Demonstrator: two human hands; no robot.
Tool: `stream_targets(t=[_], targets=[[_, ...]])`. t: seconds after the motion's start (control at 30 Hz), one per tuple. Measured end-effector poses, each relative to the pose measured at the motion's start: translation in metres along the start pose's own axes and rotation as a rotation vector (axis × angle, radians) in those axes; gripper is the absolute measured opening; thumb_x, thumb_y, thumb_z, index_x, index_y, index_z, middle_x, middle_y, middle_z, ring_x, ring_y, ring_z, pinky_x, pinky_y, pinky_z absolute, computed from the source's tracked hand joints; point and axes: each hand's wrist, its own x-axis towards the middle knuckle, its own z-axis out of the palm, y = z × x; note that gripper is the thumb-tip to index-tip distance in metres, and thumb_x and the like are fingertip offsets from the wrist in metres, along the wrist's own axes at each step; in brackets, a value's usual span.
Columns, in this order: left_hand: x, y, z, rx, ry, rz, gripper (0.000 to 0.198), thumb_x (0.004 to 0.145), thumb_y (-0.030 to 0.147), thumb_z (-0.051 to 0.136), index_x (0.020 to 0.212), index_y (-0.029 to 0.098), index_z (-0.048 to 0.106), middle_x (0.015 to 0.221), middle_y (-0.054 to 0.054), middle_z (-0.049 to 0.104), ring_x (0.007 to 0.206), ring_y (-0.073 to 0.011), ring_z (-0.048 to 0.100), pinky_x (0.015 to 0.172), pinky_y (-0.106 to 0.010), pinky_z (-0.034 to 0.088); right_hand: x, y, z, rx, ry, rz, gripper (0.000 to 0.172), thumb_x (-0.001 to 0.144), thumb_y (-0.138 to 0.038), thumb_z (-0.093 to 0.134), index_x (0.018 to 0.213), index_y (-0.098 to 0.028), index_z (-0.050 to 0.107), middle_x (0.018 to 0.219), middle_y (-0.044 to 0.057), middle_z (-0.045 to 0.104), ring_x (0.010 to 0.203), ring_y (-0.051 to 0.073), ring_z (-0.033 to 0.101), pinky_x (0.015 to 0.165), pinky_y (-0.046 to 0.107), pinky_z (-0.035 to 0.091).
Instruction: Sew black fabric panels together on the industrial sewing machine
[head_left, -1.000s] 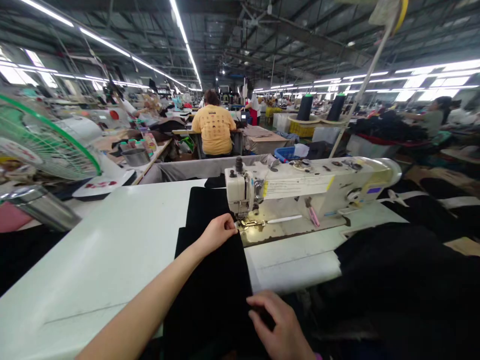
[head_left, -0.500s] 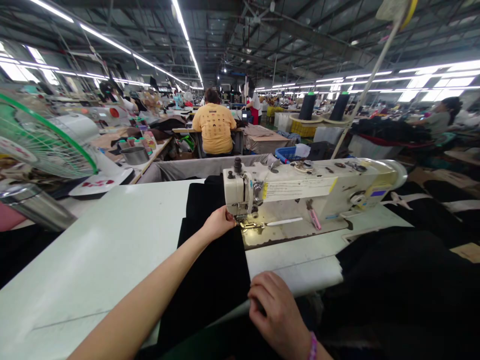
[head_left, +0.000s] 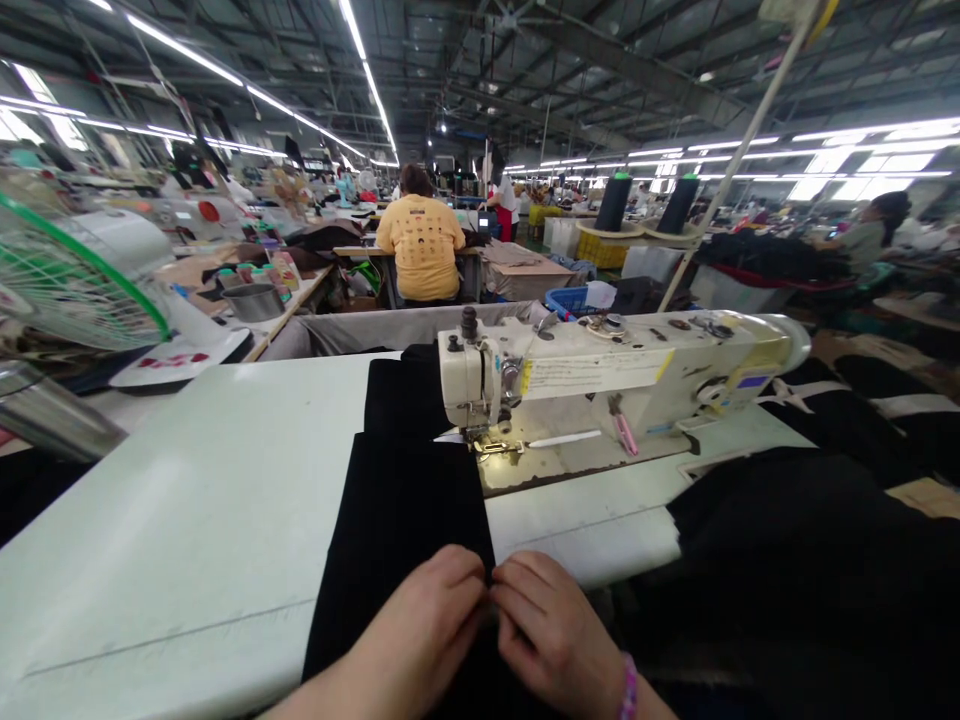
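A long piece of black fabric (head_left: 405, 510) lies on the pale table and runs under the head of a sewing machine (head_left: 585, 365). Close to the front edge, my left hand (head_left: 439, 610) pinches the fabric's right edge. My right hand (head_left: 544, 615), with a pink and purple bracelet at the wrist, grips the same edge right beside it; the fingertips nearly meet. Both hands are closed. A small white strip (head_left: 448, 438) shows on the cloth near the presser foot (head_left: 480, 435). The fabric between my fingers is mostly hidden.
On the machine bed lie a white pen-like stick (head_left: 564, 439) and pink-handled snips (head_left: 624, 430). More black fabric (head_left: 795, 570) is heaped at right. A green-rimmed fan (head_left: 82, 275) and a steel flask (head_left: 52, 415) stand at left. Ahead sits a person in a yellow shirt (head_left: 421, 245).
My left hand has come back from the presser foot to the fabric's near edge, beside my right hand. The white strip by the needle is now exposed. The view has shifted slightly.
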Motion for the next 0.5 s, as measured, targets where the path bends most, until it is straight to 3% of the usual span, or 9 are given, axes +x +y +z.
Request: stream_targets(t=[0.1, 0.2, 0.27, 0.37, 0.43, 0.5], targets=[[-0.013, -0.004, 0.009, 0.044, 0.037, 0.130, 0.022, 0.094, 0.010, 0.045, 0.097, 0.020, 0.064, 0.093, -0.006, 0.066, 0.086, -0.0187, 0.062, 0.077, -0.028, 0.055, 0.008, 0.003, 0.003, 0.012, 0.008, 0.023, 0.028, 0.084, -0.002, 0.045, 0.100, -0.017, 0.062, 0.096, 0.010, 0.067, 0.093, 0.023, 0.061, 0.082, 0.039, 0.057], [-0.002, -0.022, 0.006, 0.100, 0.049, 0.209, 0.024, 0.096, 0.012, 0.042, 0.104, 0.019, 0.064, 0.093, -0.008, 0.067, 0.088, -0.0194, 0.063, 0.080, -0.030, 0.056, 0.017, 0.010, -0.001, 0.007, 0.050, 0.082, 0.026, 0.087, -0.004, 0.047, 0.099, -0.019, 0.064, 0.096, 0.008, 0.068, 0.092, 0.022, 0.063, 0.082, 0.039, 0.057], [0.008, -0.033, 0.000, 0.124, 0.039, 0.227, 0.024, 0.098, 0.013, 0.042, 0.105, 0.018, 0.065, 0.096, -0.008, 0.068, 0.090, -0.0194, 0.064, 0.081, -0.031, 0.057, 0.017, 0.016, -0.018, -0.065, 0.128, 0.177, 0.023, 0.090, -0.008, 0.047, 0.100, -0.021, 0.064, 0.096, 0.008, 0.069, 0.092, 0.022, 0.065, 0.083, 0.039, 0.056], [0.019, -0.045, -0.009, 0.143, 0.015, 0.223, 0.024, 0.099, 0.013, 0.042, 0.105, 0.017, 0.065, 0.101, -0.009, 0.069, 0.095, -0.0197, 0.063, 0.084, -0.031, 0.056, -0.005, 0.030, -0.070, -0.298, 0.267, 0.455, 0.016, 0.094, -0.023, 0.049, 0.097, -0.022, 0.065, 0.094, 0.007, 0.068, 0.081, 0.021, 0.066, 0.074, 0.035, 0.056], [0.026, -0.050, -0.014, 0.152, -0.002, 0.214, 0.025, 0.099, 0.013, 0.042, 0.102, 0.016, 0.066, 0.102, -0.009, 0.069, 0.096, -0.0200, 0.063, 0.084, -0.032, 0.056, -0.039, 0.042, -0.117, -0.470, 0.245, 0.691, 0.022, 0.092, -0.039, 0.050, 0.091, -0.023, 0.064, 0.088, 0.007, 0.068, 0.066, 0.021, 0.064, 0.060, 0.035, 0.054], [0.033, -0.056, -0.019, 0.160, -0.010, 0.199, 0.027, 0.099, 0.014, 0.041, 0.098, 0.015, 0.068, 0.101, -0.009, 0.069, 0.095, -0.0199, 0.063, 0.083, -0.032, 0.056, -0.084, 0.056, -0.161, -0.621, 0.214, 0.862, 0.027, 0.083, -0.048, 0.054, 0.086, -0.024, 0.066, 0.081, 0.009, 0.069, 0.063, 0.025, 0.065, 0.056, 0.039, 0.052]])
